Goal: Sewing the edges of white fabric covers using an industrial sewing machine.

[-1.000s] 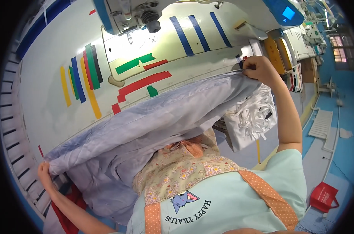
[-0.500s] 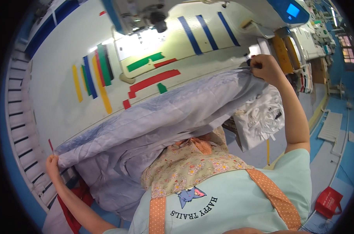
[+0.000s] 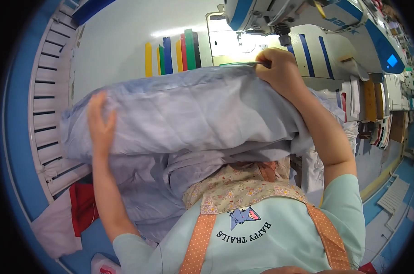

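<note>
One pale blue-grey cloth, big and bunched, long axis running left to right between the two hands and tilting slightly up toward the right hand end. Left hand lies flat and open on the cloth's left end, fingers spread, palm pressing the fabric, no pinch visible. Right hand is closed on the cloth's upper right edge, fingers curled over the fold, gripping it. Rest of the cloth sags in loose folds below both hands toward the person's chest, covering the near part of the tabletop, which is white and shows beyond the left hand. One sewing machine, white and blue, sits just above the right hand, its needle part close over the knuckles. Beyond the cloth, between the hands, a row of coloured strips stuck on the tabletop: six counted, yellow, green, blue, orange-yellow, red, green, with a dark one at the right end hard to separate. Two blue stripes on the surface right of the right hand. One red cloth below the left forearm. White slatted rack left of the left hand. Blue floor far right; workshop room, more tables blurred at the right rim.
</note>
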`<act>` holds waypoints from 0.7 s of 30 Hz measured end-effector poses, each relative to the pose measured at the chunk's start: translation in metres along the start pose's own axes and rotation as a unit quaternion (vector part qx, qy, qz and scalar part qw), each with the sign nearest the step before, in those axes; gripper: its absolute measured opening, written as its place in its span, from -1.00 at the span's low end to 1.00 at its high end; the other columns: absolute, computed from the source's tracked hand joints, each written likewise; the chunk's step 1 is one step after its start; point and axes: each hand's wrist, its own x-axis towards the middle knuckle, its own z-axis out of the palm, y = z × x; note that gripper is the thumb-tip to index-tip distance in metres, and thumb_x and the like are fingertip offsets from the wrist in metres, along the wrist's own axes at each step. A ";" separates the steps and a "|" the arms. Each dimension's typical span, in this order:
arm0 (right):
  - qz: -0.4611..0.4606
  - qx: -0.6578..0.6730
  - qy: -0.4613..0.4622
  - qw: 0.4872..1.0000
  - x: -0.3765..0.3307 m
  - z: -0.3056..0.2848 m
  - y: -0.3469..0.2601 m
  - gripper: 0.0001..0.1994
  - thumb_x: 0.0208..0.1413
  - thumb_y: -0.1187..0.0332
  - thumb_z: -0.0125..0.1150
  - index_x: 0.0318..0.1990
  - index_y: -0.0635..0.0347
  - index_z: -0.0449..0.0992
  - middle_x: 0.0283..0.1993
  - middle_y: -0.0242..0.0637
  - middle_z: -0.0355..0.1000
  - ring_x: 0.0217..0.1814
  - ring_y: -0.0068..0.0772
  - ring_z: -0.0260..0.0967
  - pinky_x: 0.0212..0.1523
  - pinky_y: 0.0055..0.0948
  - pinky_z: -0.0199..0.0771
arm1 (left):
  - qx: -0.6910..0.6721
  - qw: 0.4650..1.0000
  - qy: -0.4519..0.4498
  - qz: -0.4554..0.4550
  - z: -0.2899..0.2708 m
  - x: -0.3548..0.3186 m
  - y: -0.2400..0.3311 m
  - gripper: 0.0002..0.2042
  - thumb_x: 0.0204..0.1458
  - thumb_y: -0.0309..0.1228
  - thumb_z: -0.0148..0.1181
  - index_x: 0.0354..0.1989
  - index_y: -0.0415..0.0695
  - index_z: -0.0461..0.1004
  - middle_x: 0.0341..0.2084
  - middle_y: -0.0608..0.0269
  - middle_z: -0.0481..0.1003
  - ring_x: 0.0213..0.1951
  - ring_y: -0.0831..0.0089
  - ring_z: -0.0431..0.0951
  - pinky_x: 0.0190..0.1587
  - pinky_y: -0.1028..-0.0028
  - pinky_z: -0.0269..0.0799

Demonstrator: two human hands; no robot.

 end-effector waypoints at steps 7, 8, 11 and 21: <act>-0.028 0.023 0.014 0.999 0.008 0.024 -0.018 -0.86 -0.23 0.48 0.20 -0.43 0.33 0.52 -0.51 -0.13 0.41 -0.45 -0.29 0.38 -0.39 -0.41 0.37 | -0.099 0.994 0.009 0.035 0.013 0.048 0.106 -0.51 -0.19 -0.49 0.24 0.02 -0.20 0.36 0.05 0.04 0.35 0.12 0.12 0.30 0.18 0.27 0.18; -0.024 0.026 0.008 0.999 0.008 0.024 -0.017 -0.86 -0.23 0.47 0.20 -0.43 0.32 0.52 -0.50 -0.12 0.41 -0.45 -0.28 0.37 -0.39 -0.41 0.37 | -0.204 0.977 -0.005 0.065 0.030 0.053 0.141 -0.48 -0.24 -0.47 0.28 0.01 -0.20 0.37 0.02 0.04 0.37 0.10 0.11 0.32 0.17 0.27 0.20; -0.037 0.030 0.017 0.999 0.006 0.025 -0.013 -0.86 -0.23 0.47 0.19 -0.44 0.32 0.52 -0.50 -0.12 0.41 -0.45 -0.25 0.37 -0.39 -0.38 0.36 | -0.227 0.956 -0.039 0.180 0.077 0.073 0.214 -0.62 -0.20 -0.40 0.24 -0.12 -0.15 0.45 -0.14 0.07 0.44 -0.05 0.11 0.42 0.04 0.26 0.32; -0.122 0.079 0.053 0.988 0.006 0.025 -0.002 -0.89 -0.24 0.40 0.16 -0.56 0.27 0.43 -0.56 -0.05 0.35 -0.41 0.01 0.37 -0.37 -0.16 0.35 | -0.346 0.922 -0.169 0.050 0.093 0.100 0.246 -0.91 -0.19 -0.55 0.16 -0.45 -0.19 0.49 -0.58 0.12 0.40 -0.49 0.24 0.44 -0.42 0.37 0.31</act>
